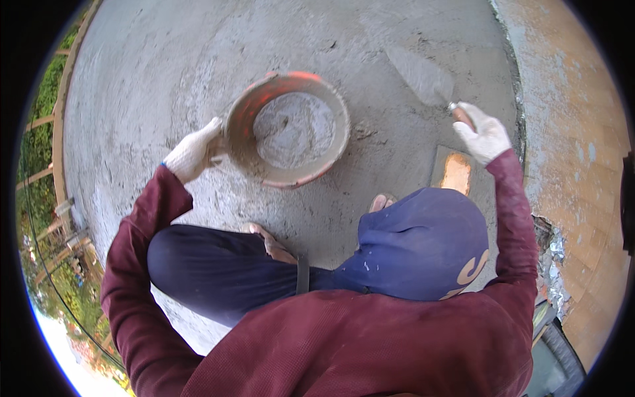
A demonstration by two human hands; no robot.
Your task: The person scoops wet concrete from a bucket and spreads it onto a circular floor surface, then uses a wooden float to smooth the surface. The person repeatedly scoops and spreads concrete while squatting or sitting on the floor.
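Observation:
I am squatting on a rough grey cement floor (165, 73). My left hand (193, 153), in a white glove, grips the rim of an orange basin (246, 112) that holds wet grey mortar (294, 129). My right hand (484, 134), also gloved, is closed on the wooden handle of a pointed trowel (423, 78), whose mortar-coated blade lies flat on the floor ahead of it. My knees in dark blue trousers and bare toes (382, 200) show below the basin.
A wooden float (454, 171) lies on the floor just under my right hand. An orange-brown wall (575, 112) runs along the right side. A wooden railing (58, 132) and green plants border the left edge.

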